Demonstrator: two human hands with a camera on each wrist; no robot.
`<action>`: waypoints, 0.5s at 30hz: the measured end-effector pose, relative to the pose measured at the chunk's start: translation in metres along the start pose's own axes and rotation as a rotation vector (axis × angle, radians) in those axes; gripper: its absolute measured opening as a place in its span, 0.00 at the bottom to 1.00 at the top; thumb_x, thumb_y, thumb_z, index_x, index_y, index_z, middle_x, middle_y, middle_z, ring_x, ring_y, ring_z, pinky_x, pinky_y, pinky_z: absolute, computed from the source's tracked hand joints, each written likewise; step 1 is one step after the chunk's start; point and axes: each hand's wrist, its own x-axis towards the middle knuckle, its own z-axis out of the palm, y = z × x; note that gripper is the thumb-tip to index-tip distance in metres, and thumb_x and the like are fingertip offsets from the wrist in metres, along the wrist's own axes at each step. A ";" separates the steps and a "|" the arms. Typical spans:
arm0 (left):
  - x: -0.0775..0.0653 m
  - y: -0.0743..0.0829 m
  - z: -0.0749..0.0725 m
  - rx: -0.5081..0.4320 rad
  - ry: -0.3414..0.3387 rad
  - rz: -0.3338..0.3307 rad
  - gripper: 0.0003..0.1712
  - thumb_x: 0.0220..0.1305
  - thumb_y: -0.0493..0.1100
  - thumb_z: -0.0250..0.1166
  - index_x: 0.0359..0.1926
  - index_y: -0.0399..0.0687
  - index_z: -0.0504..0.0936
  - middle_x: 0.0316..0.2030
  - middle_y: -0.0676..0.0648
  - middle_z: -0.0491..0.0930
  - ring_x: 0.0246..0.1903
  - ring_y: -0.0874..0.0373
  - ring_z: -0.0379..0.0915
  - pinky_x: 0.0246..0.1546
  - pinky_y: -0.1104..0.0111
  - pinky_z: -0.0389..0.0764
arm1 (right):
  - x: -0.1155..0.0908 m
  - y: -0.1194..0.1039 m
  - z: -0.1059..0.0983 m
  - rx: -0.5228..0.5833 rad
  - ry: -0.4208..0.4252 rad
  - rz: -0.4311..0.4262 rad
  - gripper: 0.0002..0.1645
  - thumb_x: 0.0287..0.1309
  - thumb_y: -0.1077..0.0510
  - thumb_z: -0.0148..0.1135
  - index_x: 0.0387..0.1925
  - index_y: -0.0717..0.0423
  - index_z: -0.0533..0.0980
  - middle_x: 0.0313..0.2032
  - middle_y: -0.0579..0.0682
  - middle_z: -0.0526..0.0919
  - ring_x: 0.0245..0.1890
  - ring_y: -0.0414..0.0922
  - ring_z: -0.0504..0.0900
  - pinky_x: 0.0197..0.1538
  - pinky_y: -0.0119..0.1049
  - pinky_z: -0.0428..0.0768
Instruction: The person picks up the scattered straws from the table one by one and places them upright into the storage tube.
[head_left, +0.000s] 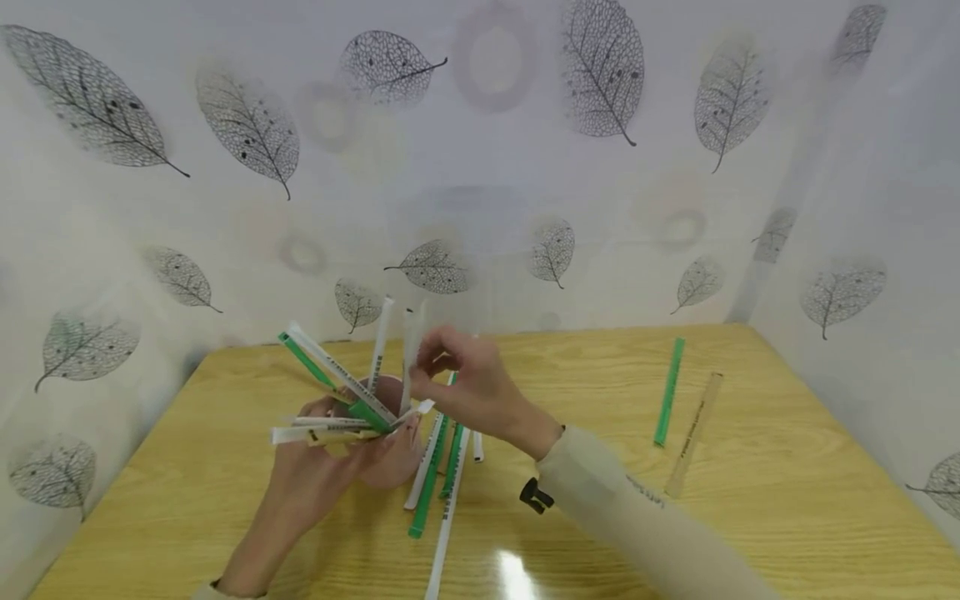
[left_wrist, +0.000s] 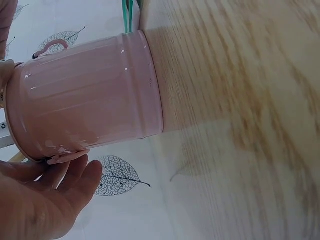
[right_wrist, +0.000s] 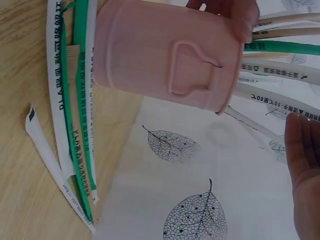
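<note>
A pink metal bucket [left_wrist: 95, 95] with small side handles stands on the table in the left wrist view. Several paper-wrapped straws [head_left: 341, 371], white and green, lean out of its mouth. My left hand [head_left: 318, 467] grips the bucket by its rim, with fingers beside a side handle [left_wrist: 70, 156]. Over the bucket's right side, my right hand [head_left: 476, 387] pinches an upright white-wrapped straw [head_left: 408, 358] between thumb and forefinger; the fingertips partly hide the contact. In the right wrist view, the right fingers [right_wrist: 302, 145] are beside the straws' ends.
A loose pile of white, green and brown wrapped straws [head_left: 427, 475] lies right of the bucket. Farther right lie a green straw [head_left: 670, 392] and a brown one [head_left: 693, 433]. A leaf-print curtain [head_left: 480, 167] rises behind the wooden table [head_left: 585, 375].
</note>
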 end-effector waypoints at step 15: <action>0.000 0.022 -0.009 -0.061 -0.018 -0.114 0.22 0.49 0.56 0.73 0.45 0.58 0.82 0.42 0.57 0.83 0.48 0.60 0.72 0.47 0.62 0.72 | -0.012 0.017 0.011 -0.086 -0.157 0.043 0.07 0.50 0.72 0.59 0.31 0.60 0.73 0.27 0.51 0.80 0.25 0.37 0.76 0.28 0.23 0.78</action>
